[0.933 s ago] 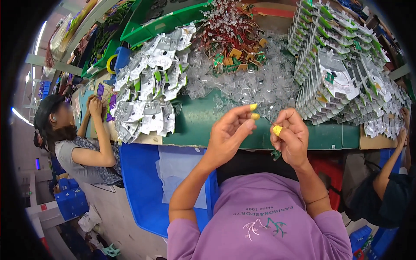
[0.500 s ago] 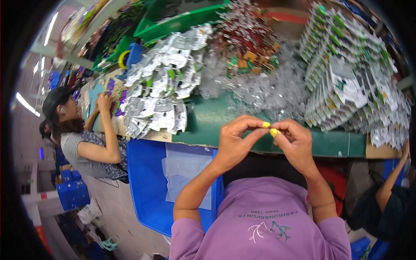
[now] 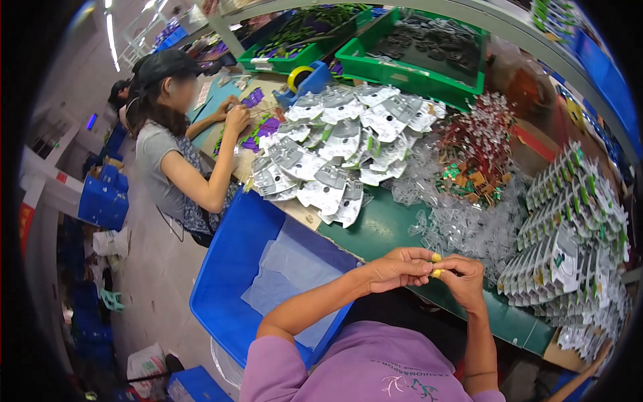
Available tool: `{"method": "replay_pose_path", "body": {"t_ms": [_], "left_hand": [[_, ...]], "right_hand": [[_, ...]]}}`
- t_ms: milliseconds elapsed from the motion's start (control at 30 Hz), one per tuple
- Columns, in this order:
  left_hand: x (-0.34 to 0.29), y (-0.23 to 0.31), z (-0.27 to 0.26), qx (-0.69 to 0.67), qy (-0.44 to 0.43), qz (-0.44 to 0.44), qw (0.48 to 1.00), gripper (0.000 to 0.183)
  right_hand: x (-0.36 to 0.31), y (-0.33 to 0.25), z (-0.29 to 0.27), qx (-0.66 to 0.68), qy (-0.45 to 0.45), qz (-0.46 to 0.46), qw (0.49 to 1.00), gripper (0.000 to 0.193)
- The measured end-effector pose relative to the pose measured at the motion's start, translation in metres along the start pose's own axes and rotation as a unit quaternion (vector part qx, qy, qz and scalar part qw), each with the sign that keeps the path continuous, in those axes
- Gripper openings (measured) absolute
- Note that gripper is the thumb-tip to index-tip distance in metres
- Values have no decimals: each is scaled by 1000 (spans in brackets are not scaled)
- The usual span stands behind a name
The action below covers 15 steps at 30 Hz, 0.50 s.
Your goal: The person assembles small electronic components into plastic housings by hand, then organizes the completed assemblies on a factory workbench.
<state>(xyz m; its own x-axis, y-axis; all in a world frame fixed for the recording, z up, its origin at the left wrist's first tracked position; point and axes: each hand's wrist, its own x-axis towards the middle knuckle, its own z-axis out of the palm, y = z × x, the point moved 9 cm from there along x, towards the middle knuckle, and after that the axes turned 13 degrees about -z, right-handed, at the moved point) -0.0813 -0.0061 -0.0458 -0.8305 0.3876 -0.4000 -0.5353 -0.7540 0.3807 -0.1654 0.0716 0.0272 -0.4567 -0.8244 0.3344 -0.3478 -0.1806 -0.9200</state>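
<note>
My left hand (image 3: pixel 400 271) and my right hand (image 3: pixel 465 280) meet at the fingertips over the near edge of the green tabletop (image 3: pixel 382 224). Both are closed in a pinch, thumbs against forefingers. Yellow wrapping covers a fingertip of each hand. Anything held between them is too small or too hidden to make out. Just beyond the fingers lies a heap of clear plastic pieces (image 3: pixel 462 224). Behind that heap, red wires with small green and orange boards (image 3: pixel 475 177) are piled up.
White-and-grey moulded parts (image 3: pixel 341 141) are heaped at left; similar parts stand in stacked rows (image 3: pixel 569 234) at right. A blue bin (image 3: pixel 224 268) sits by my left forearm. Green trays (image 3: pixel 415 60) line the back. A co-worker (image 3: pixel 181 147) handles purple parts; another person's arm shows lower right.
The view has swung left, so the bench appears tilted and shifted right. My hands remain together at the fingertips, with the left fingers now straighter and the hands pressed closer.
</note>
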Motion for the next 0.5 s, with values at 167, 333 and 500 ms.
{"method": "replay_pose_path", "body": {"t_ms": [167, 333, 500], "left_hand": [[-32, 70, 1, 239, 122, 99, 958, 34], [-117, 228, -5, 669, 470, 472, 331, 32], [-105, 323, -66, 682, 619, 339, 194, 36]], "right_hand": [[14, -2, 6, -47, 16, 5, 999, 10], [-3, 17, -27, 38, 130, 38, 990, 7], [-3, 28, -13, 3, 100, 108, 989, 6]]}}
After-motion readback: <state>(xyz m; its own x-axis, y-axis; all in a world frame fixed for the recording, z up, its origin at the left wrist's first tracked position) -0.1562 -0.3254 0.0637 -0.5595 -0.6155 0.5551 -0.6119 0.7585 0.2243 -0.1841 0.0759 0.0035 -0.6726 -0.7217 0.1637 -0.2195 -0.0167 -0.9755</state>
